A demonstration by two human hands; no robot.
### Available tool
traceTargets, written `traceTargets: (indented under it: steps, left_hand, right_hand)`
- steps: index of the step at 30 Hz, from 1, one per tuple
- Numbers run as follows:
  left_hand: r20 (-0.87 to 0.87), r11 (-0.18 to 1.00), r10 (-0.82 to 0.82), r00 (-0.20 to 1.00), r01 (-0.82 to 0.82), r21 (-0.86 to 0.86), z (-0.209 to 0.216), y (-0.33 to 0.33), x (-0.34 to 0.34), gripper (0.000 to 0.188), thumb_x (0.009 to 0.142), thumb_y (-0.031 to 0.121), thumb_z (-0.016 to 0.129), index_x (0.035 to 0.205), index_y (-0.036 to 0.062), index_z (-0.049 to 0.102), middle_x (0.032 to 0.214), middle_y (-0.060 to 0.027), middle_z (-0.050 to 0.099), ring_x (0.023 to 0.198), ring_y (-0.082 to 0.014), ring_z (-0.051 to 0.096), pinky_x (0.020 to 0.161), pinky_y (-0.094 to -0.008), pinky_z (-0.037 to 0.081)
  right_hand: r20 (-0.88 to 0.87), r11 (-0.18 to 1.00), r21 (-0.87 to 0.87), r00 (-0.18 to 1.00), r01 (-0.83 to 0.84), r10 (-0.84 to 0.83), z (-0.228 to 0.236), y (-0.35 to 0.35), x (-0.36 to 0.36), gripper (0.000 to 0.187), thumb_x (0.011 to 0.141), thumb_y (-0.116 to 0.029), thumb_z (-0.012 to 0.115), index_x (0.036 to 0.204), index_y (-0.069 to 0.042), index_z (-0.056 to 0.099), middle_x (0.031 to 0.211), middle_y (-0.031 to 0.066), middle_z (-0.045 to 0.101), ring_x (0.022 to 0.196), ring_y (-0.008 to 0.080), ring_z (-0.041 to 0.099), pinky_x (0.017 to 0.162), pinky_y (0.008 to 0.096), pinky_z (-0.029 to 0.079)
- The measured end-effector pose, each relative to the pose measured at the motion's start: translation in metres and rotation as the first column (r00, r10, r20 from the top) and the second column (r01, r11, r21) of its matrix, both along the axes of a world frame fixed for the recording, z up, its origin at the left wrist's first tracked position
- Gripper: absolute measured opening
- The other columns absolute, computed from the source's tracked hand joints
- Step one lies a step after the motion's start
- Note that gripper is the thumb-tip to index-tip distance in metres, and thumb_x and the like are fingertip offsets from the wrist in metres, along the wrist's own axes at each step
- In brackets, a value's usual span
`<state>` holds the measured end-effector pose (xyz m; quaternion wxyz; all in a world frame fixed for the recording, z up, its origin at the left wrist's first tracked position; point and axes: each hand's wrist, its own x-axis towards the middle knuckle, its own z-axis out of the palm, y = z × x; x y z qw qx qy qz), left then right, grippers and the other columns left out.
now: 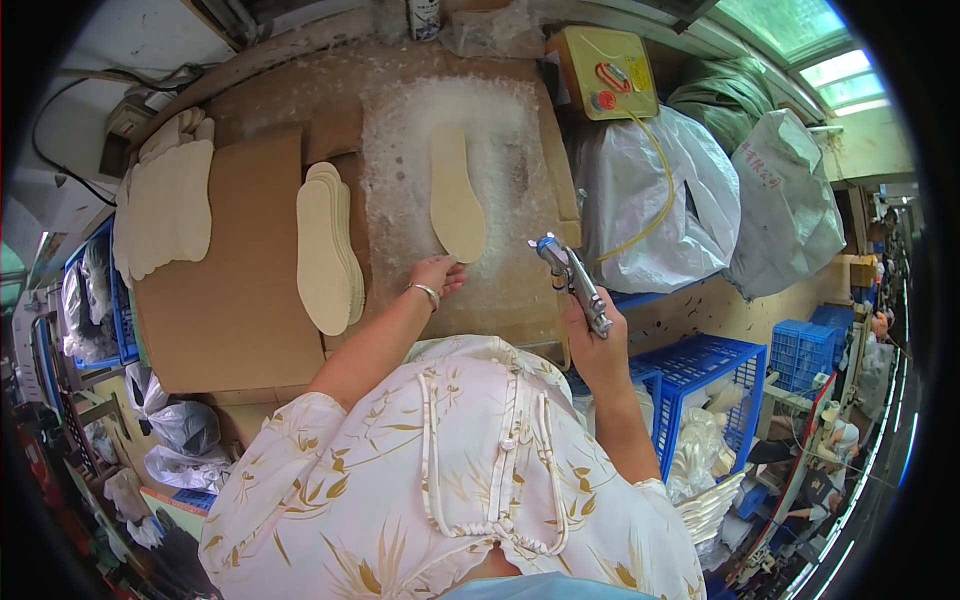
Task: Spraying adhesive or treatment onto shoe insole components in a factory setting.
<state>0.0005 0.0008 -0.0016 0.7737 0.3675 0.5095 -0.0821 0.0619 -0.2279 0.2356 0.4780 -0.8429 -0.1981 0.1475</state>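
Note:
A single cream insole (458, 195) lies on a board (395, 150) crusted with whitish residue. My left hand (438, 274), a bangle on its wrist, has its fingers closed at the insole's near end, thumb side against the edge. In my right hand (598, 325) is a metal spray gun (572, 280) with a blue part at its nozzle, pointing up and left, apart from the insole. A yellow hose (668, 190) runs from near the gun up to a yellow can (605, 75). Left of the board rests a stack of insoles (328, 250).
More insoles (170, 205) are spread in overlapping rows on cardboard (235, 320) at the left. White sacks (665, 190) stand close on the right. Blue crates (705, 375) sit below my right arm. Other people are at the far lower right.

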Motion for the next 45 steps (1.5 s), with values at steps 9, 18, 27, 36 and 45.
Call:
traceTargets:
  steps: [9, 18, 27, 36, 45]
  left_hand:
    - [0.000, 1.000, -0.013, 1.000, 0.013, 0.006, -0.001, 0.000, 0.000, 0.019, 0.092, 0.019, 0.060, 0.105, 0.0046, 0.060, 0.094, -0.0072, 0.066, 0.080, -0.0201, 0.067, 0.065, -0.0302, 0.056]
    - [0.007, 1.000, -0.010, 1.000, 0.010, -0.001, 0.002, -0.001, -0.001, 0.019, 0.093, 0.019, 0.059, 0.105, 0.0048, 0.060, 0.096, -0.0074, 0.066, 0.082, -0.0206, 0.067, 0.067, -0.0304, 0.056]
    - [0.003, 1.000, -0.008, 1.000, 0.008, 0.007, 0.002, -0.002, -0.001, 0.020, 0.093, 0.018, 0.059, 0.107, 0.0043, 0.059, 0.097, -0.0084, 0.066, 0.081, -0.0211, 0.068, 0.066, -0.0305, 0.056]
    - [0.013, 1.000, -0.007, 1.000, 0.007, 0.004, -0.001, -0.002, -0.003, 0.020, 0.092, 0.018, 0.059, 0.107, 0.0041, 0.058, 0.097, -0.0087, 0.067, 0.081, -0.0215, 0.068, 0.065, -0.0304, 0.056]
    - [0.010, 1.000, -0.012, 1.000, 0.012, 0.008, 0.002, -0.003, -0.004, 0.019, 0.093, 0.017, 0.059, 0.106, 0.0047, 0.058, 0.098, -0.0084, 0.067, 0.081, -0.0209, 0.068, 0.064, -0.0300, 0.056]
  right_hand:
    - [-0.017, 0.999, -0.001, 0.999, -0.040, 0.040, -0.001, 0.005, 0.000, 0.019, 0.091, -0.017, 0.065, 0.099, -0.002, 0.059, 0.065, 0.0108, 0.056, 0.055, 0.0193, 0.049, 0.055, 0.0303, 0.043]
    - [-0.022, 0.996, -0.021, 0.996, -0.091, 0.091, 0.000, -0.001, -0.006, 0.019, 0.091, -0.018, 0.065, 0.100, -0.002, 0.059, 0.066, 0.0113, 0.058, 0.057, 0.0188, 0.052, 0.056, 0.0308, 0.045]
    - [-0.012, 0.996, -0.018, 0.996, -0.088, 0.088, -0.002, -0.001, -0.009, 0.018, 0.090, -0.016, 0.066, 0.099, -0.003, 0.058, 0.066, 0.0116, 0.058, 0.056, 0.0204, 0.053, 0.056, 0.0307, 0.045]
    - [-0.028, 0.988, -0.028, 0.989, -0.149, 0.148, -0.001, -0.008, -0.018, 0.018, 0.089, -0.016, 0.067, 0.099, -0.003, 0.059, 0.066, 0.0129, 0.059, 0.056, 0.0219, 0.056, 0.056, 0.0316, 0.045]
    - [-0.082, 0.982, -0.064, 0.981, -0.179, 0.174, 0.005, -0.013, -0.026, 0.018, 0.090, -0.017, 0.066, 0.100, -0.003, 0.059, 0.067, 0.0131, 0.059, 0.057, 0.0229, 0.057, 0.056, 0.0315, 0.045]
